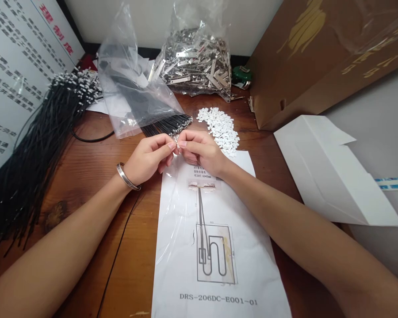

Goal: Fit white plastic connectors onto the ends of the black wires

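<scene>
My left hand (151, 157) and my right hand (199, 150) meet fingertip to fingertip above the wooden table (86, 176). Both pinch a small metal terminal (176, 143) on the end of a thin black wire (119, 251) that runs down toward me. A silver bangle (128, 176) circles my left wrist. Just beyond the fingers lies a bundle of black wires with metal tips (169, 123), half inside a clear plastic bag (132, 92). A heap of small white plastic connectors (220, 126) sits right of it.
A bag of metal clips (195, 62) stands at the back. A large bundle of finished black wires (36, 145) covers the left. A drawing sheet in plastic (215, 247) lies in front of me. A brown carton (318, 57) and white box (331, 172) are on the right.
</scene>
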Available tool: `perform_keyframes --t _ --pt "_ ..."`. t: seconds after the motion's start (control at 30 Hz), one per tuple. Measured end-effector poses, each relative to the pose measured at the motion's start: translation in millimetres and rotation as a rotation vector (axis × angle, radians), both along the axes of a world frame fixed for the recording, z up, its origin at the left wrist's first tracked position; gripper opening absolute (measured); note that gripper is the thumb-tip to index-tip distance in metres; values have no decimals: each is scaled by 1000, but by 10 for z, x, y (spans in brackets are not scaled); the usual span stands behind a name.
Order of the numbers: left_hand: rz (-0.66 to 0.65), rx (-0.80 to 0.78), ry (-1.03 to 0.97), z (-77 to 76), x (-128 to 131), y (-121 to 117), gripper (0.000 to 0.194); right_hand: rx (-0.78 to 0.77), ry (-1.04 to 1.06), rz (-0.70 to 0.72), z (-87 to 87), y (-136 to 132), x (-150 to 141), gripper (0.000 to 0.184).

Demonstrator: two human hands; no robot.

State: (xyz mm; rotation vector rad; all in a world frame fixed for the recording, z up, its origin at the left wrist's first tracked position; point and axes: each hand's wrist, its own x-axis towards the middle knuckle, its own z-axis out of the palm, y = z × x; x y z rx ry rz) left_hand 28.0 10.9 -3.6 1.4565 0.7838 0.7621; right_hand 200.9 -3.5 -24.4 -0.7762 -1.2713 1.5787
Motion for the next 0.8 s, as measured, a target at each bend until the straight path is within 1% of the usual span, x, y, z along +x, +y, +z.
perform_keyframes --t 0.17,0.37,0.47,0.6,0.8 --pt "27 2 8 9 7 -5 26 28 -26 -30 -13 -9 -12 15" --pt "44 9 25 29 15 -11 15 208 -139 -201 -12 -33 -61 15" --pt "55 11 8 26 20 -10 12 260 -177 -258 -4 -44 -77 15" --pt "57 1 -2 16 16 -1 12 272 -224 -313 7 -54 -80 18" --pt "61 -17 2 -2 3 6 14 279 -234 -312 12 -66 -82 25"
